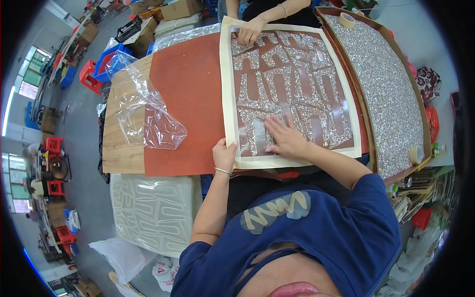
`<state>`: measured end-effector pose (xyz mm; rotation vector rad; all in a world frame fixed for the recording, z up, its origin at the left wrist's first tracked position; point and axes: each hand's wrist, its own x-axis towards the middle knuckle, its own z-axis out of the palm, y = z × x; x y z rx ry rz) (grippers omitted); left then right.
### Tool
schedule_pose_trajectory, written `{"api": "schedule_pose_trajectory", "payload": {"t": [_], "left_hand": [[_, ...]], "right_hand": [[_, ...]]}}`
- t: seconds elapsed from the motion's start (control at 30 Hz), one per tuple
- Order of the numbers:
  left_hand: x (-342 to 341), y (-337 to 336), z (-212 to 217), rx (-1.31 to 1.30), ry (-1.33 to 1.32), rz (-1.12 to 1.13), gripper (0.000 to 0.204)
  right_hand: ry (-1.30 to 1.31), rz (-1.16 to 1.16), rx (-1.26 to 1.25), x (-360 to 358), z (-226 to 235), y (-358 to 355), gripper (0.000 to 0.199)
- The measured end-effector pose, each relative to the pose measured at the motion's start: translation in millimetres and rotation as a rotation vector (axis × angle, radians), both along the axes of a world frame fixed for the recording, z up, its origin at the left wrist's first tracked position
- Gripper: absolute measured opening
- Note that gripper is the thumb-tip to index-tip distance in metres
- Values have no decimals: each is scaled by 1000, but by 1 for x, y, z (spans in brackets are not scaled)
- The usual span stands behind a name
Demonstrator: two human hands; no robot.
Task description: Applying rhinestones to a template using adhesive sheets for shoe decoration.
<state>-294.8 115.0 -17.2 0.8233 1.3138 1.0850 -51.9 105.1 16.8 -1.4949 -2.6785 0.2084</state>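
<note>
A sheet with a cream border (228, 99) lies before me, its brown middle patterned with glittery silver cut-out shapes. My left hand (224, 155) is closed on the border at the near left corner, thumb on top; its other fingers are partly hidden. Flat on the lower middle of the patterned area rests my right hand (288, 138), fingers spread and holding nothing. At the far left corner of the sheet, a co-worker's hand (251, 31) touches the border and pattern.
Under the sheet is a reddish-brown board (185, 89). A crumpled transparent plastic bag (163, 123) lies across it and a wooden board (123, 153). To the right stands a glittery silver panel (381, 84) with tape rolls (347, 20). A pale moulded sheet (151, 210) sits lower left.
</note>
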Motion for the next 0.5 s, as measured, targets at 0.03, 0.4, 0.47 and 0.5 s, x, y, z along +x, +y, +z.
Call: {"api": "schedule_pose_trajectory", "payload": {"t": [0.03, 0.4, 0.47, 0.5], "left_hand": [[-3, -1, 1, 1, 18, -4, 20], [-8, 4, -3, 57, 83, -116, 20], [-10, 4, -2, 79, 77, -118, 18], [-9, 3, -1, 76, 80, -124, 18]], "right_hand": [[-11, -72, -17, 2, 3, -3, 73], [80, -228, 67, -73, 0, 68, 74], [147, -234, 294, -81, -1, 68, 72], [149, -240, 291, -82, -9, 64, 72]]}}
